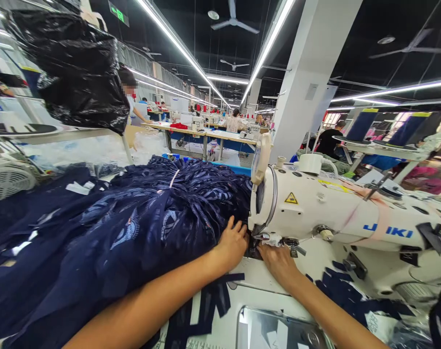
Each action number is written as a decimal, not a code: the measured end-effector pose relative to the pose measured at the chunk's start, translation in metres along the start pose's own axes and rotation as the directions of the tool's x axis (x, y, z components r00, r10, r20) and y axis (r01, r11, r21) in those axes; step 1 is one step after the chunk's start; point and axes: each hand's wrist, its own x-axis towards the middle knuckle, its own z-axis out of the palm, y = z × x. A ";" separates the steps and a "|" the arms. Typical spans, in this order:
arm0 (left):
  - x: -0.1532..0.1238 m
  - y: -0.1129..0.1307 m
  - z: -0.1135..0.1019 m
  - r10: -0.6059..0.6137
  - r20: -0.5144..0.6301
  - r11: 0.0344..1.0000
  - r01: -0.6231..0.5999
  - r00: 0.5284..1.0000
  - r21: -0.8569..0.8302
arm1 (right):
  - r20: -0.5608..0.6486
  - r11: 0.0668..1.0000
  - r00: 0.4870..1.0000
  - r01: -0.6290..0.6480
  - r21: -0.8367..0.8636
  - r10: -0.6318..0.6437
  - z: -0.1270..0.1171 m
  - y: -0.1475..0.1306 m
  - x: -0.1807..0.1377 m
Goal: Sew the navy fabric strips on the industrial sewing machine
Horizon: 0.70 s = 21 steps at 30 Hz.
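Observation:
My left hand [233,245] lies on the edge of a large pile of navy fabric [133,271], just left of the machine's needle area. Its fingers are stretched out and slightly apart. Beneath the head of a white sewing machine [311,208], my right hand [278,261] reaches in from the right, close to the needle. Machine parts cover some of its fingers, so whether they pinch any fabric is hidden. Dark cloth shows at the presser foot between the two hands. A pale tie [174,179] gathers the pile near its top.
Navy fabric strips [220,298] hang over the table front; more scraps [344,291] lie right of my right forearm. A metal tray [278,332] holds paper labels. Thread cones [364,123] stand behind the machine. A black plastic bag [74,68] hangs at left. Other people work farther back.

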 end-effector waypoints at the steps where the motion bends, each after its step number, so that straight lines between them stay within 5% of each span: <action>1: -0.006 0.001 -0.005 0.021 -0.040 1.000 -0.021 0.999 0.009 | -0.003 0.999 1.000 0.009 0.032 -0.009 0.002 0.003 0.000; 5: -0.039 -0.010 -0.035 -0.021 -0.249 0.999 0.030 0.968 0.030 | -0.011 0.995 0.998 0.064 0.073 -0.063 0.005 0.008 0.002; 9: -0.066 -0.036 -0.058 -0.174 -0.256 0.977 0.199 0.951 0.075 | 0.017 0.994 0.995 0.098 -0.038 -0.097 -0.002 0.002 0.004; 13: -0.070 -0.045 -0.059 -0.056 -0.153 0.976 0.086 0.987 0.198 | 0.056 0.987 0.992 0.122 -0.100 -0.117 -0.022 -0.006 0.005; 17: -0.072 -0.035 -0.057 0.044 -0.145 0.969 -0.006 0.989 0.249 | -0.022 0.987 0.990 0.138 0.086 -0.136 -0.053 0.004 -0.008; 21: -0.083 -0.017 -0.058 0.164 -0.196 0.977 -0.130 0.967 0.171 | 0.029 0.972 0.999 -0.037 0.231 0.031 -0.082 0.035 -0.034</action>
